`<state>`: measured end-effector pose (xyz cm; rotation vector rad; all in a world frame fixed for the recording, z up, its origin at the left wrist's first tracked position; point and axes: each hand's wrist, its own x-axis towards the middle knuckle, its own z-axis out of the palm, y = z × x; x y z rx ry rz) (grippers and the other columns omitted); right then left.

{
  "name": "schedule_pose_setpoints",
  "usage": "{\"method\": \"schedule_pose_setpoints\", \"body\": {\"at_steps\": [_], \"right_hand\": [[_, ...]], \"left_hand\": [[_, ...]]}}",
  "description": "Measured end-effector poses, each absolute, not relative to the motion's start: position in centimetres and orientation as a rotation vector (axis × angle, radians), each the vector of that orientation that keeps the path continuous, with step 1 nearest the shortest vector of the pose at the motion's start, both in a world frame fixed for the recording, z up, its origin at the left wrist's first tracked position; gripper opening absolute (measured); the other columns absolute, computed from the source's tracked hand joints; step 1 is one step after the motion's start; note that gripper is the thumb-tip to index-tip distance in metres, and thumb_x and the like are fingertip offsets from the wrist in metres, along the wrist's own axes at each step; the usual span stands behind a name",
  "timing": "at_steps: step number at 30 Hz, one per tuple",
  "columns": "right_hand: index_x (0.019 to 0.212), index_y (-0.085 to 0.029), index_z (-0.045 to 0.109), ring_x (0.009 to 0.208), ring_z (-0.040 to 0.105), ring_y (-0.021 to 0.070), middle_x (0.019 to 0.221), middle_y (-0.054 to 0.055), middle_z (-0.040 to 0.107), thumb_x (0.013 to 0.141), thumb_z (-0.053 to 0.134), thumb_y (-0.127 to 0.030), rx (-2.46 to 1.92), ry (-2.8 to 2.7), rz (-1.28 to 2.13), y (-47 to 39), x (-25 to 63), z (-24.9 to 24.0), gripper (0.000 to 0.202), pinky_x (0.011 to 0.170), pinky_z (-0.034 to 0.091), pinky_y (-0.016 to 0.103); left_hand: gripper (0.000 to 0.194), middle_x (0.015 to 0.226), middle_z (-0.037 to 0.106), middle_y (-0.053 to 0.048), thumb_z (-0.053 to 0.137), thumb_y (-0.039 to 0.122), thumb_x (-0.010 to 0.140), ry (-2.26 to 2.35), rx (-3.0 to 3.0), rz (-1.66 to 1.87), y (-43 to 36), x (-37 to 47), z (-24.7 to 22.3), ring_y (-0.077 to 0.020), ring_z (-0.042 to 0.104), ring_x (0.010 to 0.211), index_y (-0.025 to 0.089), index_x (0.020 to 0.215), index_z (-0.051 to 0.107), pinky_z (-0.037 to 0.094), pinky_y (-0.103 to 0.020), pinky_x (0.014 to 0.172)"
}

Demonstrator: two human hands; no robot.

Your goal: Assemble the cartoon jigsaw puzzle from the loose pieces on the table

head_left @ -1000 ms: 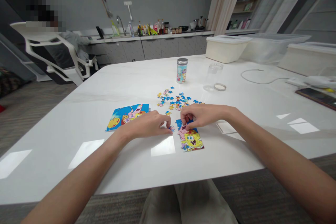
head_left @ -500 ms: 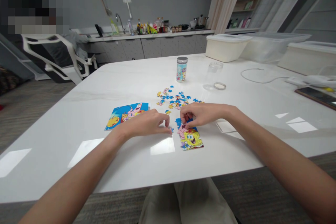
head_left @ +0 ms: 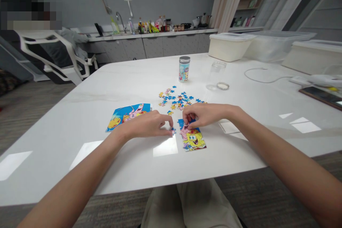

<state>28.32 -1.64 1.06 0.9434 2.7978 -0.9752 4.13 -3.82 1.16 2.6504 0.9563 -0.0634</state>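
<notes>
Between the thumb and index finger of my left hand [head_left: 156, 124] is a small blue and pink jigsaw piece [head_left: 173, 131], just above or at the tabletop. My right hand [head_left: 197, 115] has curled fingers pressed on the upper part of a joined jigsaw section [head_left: 196, 140], which shows a yellow square cartoon face and a pink figure. A narrow gap separates the loose piece from the section's left edge. Partly under my left forearm lies a picture card [head_left: 125, 115] with the same cartoon figures. Beyond my hands, loose jigsaw pieces [head_left: 183, 98] are scattered, several of them blue.
A cartoon-printed tin [head_left: 184, 69] stands behind the pieces on the white table [head_left: 133, 167]. To its right are a clear jar [head_left: 217, 73] and a round lid [head_left: 222, 86]. Storage boxes [head_left: 229, 47], a cable and a phone [head_left: 322, 97] occupy the right side. A person sits far left.
My left hand has tilted the small jigsaw piece slightly and shifted it a little to the left. My right hand stays on the joined section. The whole view has moved slightly.
</notes>
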Motion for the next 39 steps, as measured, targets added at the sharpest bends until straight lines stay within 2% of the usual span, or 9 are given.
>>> {"method": "schedule_pose_setpoints", "body": {"at_steps": [3,8,14,21,29,39], "right_hand": [[0.086,-0.017,0.061,0.073,0.054,0.0140,0.085,0.004,0.061,0.078,0.064,-0.036,0.942,2.804,-0.977,-1.7,28.3,1.1,0.020,0.062,0.042,0.024],[0.086,-0.017,0.061,0.072,0.054,0.0136,0.084,0.004,0.061,0.078,0.064,-0.034,0.957,2.795,-0.966,-1.7,28.2,1.2,0.019,0.062,0.042,0.024],[0.086,-0.017,0.061,0.072,0.053,0.0135,0.084,0.004,0.061,0.079,0.063,-0.033,0.952,2.796,-0.962,-1.7,28.2,1.2,0.017,0.062,0.042,0.024],[0.086,-0.017,0.061,0.071,0.053,0.0134,0.083,0.004,0.061,0.079,0.063,-0.031,0.957,2.791,-0.963,-1.8,28.1,1.2,0.016,0.062,0.041,0.024],[0.087,-0.017,0.061,0.071,0.053,0.0132,0.082,0.003,0.061,0.079,0.063,-0.033,0.950,2.796,-0.966,-1.7,28.2,1.2,0.018,0.061,0.041,0.024],[0.086,-0.017,0.061,0.070,0.053,0.0132,0.081,0.003,0.060,0.078,0.063,-0.033,0.958,2.789,-0.967,-1.7,28.3,1.2,0.018,0.061,0.041,0.024]], "left_hand": [[0.030,0.058,0.053,0.004,0.052,0.045,0.088,0.919,2.649,-0.056,-3.8,4.2,1.1,-0.0101,0.047,0.056,0.027,0.108,0.066,0.033,-0.022,0.059],[0.026,0.058,0.054,0.003,0.053,0.043,0.087,0.949,2.663,-0.036,-3.9,4.4,1.0,-0.0106,0.049,0.059,0.025,0.100,0.068,0.032,-0.022,0.058],[0.026,0.058,0.053,0.004,0.051,0.042,0.089,0.932,2.622,-0.071,-3.8,4.1,1.1,-0.0095,0.047,0.056,0.029,0.106,0.067,0.032,-0.022,0.058],[0.024,0.059,0.055,0.002,0.054,0.041,0.087,1.015,2.635,-0.046,-3.6,4.4,0.9,-0.0111,0.049,0.059,0.022,0.092,0.069,0.033,-0.023,0.060],[0.026,0.055,0.055,0.003,0.053,0.043,0.084,1.069,2.619,0.014,-3.9,4.8,0.3,-0.0132,0.050,0.061,0.023,0.093,0.067,0.037,-0.026,0.069],[0.029,0.060,0.059,0.001,0.054,0.046,0.083,1.099,2.573,0.096,-3.8,5.1,-0.7,-0.0148,0.053,0.067,0.021,0.091,0.067,0.039,-0.027,0.070]]}}
